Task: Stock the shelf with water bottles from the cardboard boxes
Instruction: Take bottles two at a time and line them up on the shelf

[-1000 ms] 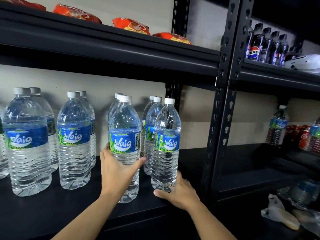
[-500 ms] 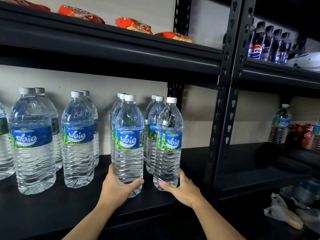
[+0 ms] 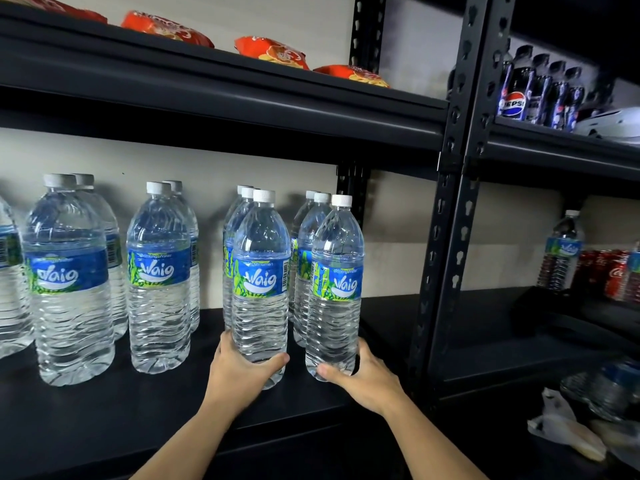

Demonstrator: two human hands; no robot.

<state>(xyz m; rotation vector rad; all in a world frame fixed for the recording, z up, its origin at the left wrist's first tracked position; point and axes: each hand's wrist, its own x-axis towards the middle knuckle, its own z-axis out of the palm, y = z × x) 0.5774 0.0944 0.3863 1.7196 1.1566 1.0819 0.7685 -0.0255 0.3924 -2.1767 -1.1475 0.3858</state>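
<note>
Left hand [image 3: 242,374] curled round the base of the front bottle [image 3: 260,292], right hand [image 3: 362,375] round the next bottle [image 3: 335,292], both upright near the shelf [image 3: 104,410] edge, so I reckon a hard shove topples the rows [image 3: 304,244] behind.

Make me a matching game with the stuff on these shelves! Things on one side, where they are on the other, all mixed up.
Things:
1. snack bags
2. Pepsi bottles
3. red cans
4. left hand

Places:
a. up high, right
b. gripping a water bottle
c. up high, left
d. lower down, right

Pairs: 1-c, 2-a, 3-d, 4-b
</note>
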